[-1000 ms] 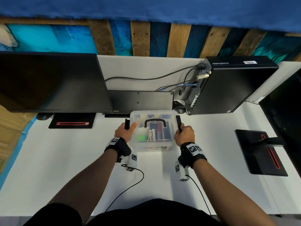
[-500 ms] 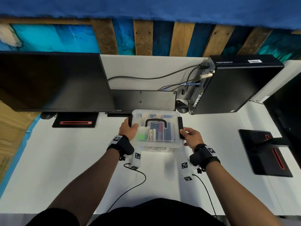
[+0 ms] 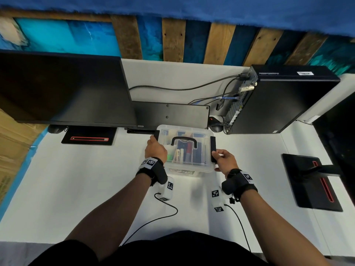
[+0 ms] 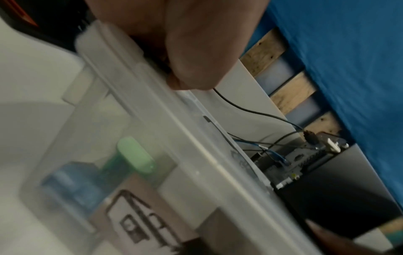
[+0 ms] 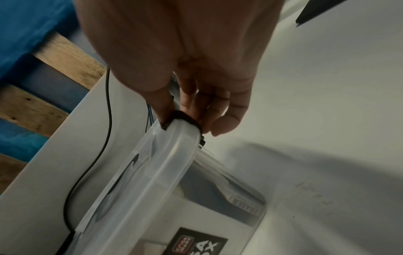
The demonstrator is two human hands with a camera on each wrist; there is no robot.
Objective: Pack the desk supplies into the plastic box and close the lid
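Observation:
A clear plastic box (image 3: 192,169) stands in the middle of the white desk with its lid (image 3: 194,130) on and a black handle (image 3: 184,140) on top. Pens and a green item (image 4: 136,155) show through the wall. My left hand (image 3: 154,147) curls over the black left latch (image 3: 157,134) at the lid's edge; the left wrist view is blurred, with my left hand (image 4: 185,51) against the rim. My right hand (image 3: 215,158) pinches the near end of the black right latch (image 3: 212,145) between thumb and fingers; the right wrist view shows the right hand (image 5: 187,112) on the latch (image 5: 181,118).
A black monitor (image 3: 63,89) stands at the back left. A dark keyboard (image 3: 171,114) leans right behind the box. A PC tower (image 3: 278,100) with cables stands at the back right, with a mouse (image 3: 216,127) beside it. A monitor base (image 3: 311,181) lies on the right.
My left hand slid off the lid's top to the left latch. My right hand drew back from over the right latch and now pinches its near end.

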